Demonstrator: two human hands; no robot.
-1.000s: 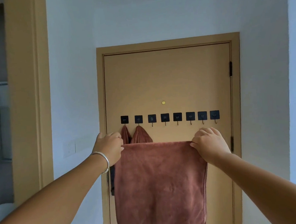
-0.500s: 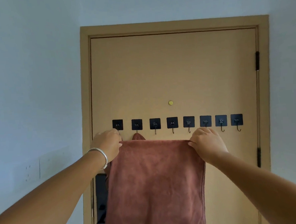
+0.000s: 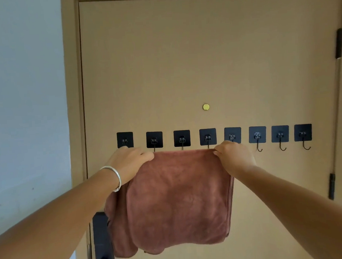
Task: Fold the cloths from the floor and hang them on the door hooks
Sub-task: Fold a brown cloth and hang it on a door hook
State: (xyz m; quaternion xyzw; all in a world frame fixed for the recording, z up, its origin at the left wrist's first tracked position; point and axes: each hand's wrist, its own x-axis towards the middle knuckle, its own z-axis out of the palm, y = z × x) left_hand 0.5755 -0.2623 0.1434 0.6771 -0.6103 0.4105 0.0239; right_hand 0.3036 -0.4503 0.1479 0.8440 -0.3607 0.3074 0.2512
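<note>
A folded reddish-brown microfibre cloth (image 3: 178,201) hangs in front of a tan door (image 3: 201,57), held up flat by its top edge so that the edge runs level just under a row of hooks. The person's left hand (image 3: 128,164) pinches the top left corner with curled fingers, and the right hand (image 3: 234,155) pinches the top right corner the same way; both arms reach in from the near bottom corners of the view. A silver bangle (image 3: 114,178) circles the left wrist. Behind the held cloth, at its lower left, more reddish-brown fabric (image 3: 117,228) bulges out, hanging against the door; what it hangs from is hidden. The row of eight black square adhesive hooks (image 3: 207,136) crosses the door from left to right. The left hand covers the bottom of the first one, the cloth's top edge hides the tips of the next three, and the right hand overlaps the fifth. The three hooks at the right show their bare curved wire ends. A small round brass peephole (image 3: 205,107) sits above the row. A black door handle plate (image 3: 102,243) shows at the door's lower left, black hinges (image 3: 338,43) on its right edge, and a pale wall (image 3: 24,98) to the left.
</note>
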